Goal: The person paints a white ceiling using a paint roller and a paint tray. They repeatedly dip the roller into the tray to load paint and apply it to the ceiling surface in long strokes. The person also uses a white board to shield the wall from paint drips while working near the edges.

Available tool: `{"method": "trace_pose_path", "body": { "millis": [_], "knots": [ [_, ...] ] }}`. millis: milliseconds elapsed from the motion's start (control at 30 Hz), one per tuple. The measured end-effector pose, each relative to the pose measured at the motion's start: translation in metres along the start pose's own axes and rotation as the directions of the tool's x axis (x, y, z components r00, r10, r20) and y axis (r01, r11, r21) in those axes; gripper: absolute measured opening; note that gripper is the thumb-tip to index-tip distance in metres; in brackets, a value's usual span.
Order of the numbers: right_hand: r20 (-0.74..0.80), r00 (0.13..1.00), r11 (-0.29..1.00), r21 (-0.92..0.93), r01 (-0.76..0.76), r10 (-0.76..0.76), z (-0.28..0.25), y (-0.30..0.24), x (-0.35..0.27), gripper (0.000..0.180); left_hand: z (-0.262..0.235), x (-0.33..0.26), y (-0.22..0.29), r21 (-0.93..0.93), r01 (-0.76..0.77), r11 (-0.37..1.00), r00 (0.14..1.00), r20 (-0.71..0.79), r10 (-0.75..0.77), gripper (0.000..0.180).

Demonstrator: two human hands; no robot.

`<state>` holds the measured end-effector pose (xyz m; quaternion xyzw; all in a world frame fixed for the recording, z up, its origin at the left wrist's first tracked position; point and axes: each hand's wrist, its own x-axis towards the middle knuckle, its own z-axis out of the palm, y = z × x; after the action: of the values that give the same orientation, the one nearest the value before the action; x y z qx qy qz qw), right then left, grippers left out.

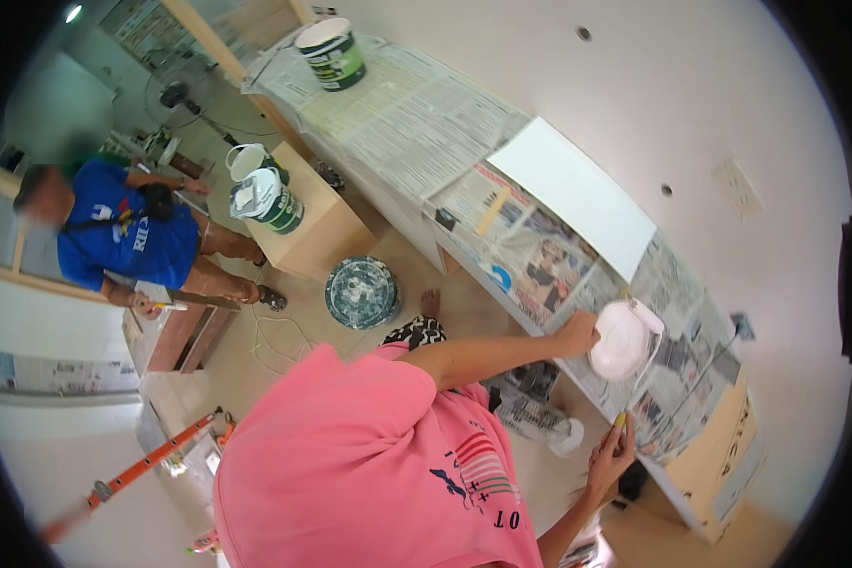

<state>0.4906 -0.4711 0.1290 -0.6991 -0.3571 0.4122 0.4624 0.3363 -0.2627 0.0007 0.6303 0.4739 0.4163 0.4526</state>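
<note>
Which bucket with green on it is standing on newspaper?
The bucket at the far end of the newspaper, unlike those standing on the wooden box.

One pinkish tub [621, 341], one white panel [577, 199], one fan [174, 95] show.

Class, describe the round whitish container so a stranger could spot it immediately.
Find the long newspaper-covered bench along the pale wall, then the white rectangular panel on it. Right beside the person's bare left hand sits the round whitish container. Unlike the dark green, white-topped bucket at the bench's far end, it looks pale all over.
</note>
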Motion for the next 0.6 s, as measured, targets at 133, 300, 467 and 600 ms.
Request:
{"method": "trace_pose_path", "body": {
  "millis": [133, 300, 467, 600],
  "knots": [
    [0.097, 0.990, 0.994, -0.026, 0.105, -0.102, 0.022, -0.057, 0.020, 0.040, -0.031, 0.007, 0.020, 0.009, 0.055, 0.998, 0.998, 0.040, -0.055, 0.018],
    [0.262, 0.947, 0.978, -0.033, 0.204, -0.189, 0.116, -0.140, 0.062, 0.042, -0.149, 0.014, 0.030, -0.134, 0.088, 0.987, 0.996, -0.014, -0.090, 0.021],
    [0.465, 0.827, 0.941, 0.046, 0.334, -0.316, 0.262, -0.230, 0.102, 0.044, -0.331, 0.010, 0.018, -0.382, 0.352, 0.854, 0.900, -0.111, -0.421, 0.043],
    [0.618, 0.669, 0.859, 0.019, 0.512, -0.413, 0.409, -0.317, 0.138, 0.047, -0.459, 0.006, -0.010, -0.610, 0.227, 0.759, 0.782, -0.350, -0.515, 0.038]
  ]
}}
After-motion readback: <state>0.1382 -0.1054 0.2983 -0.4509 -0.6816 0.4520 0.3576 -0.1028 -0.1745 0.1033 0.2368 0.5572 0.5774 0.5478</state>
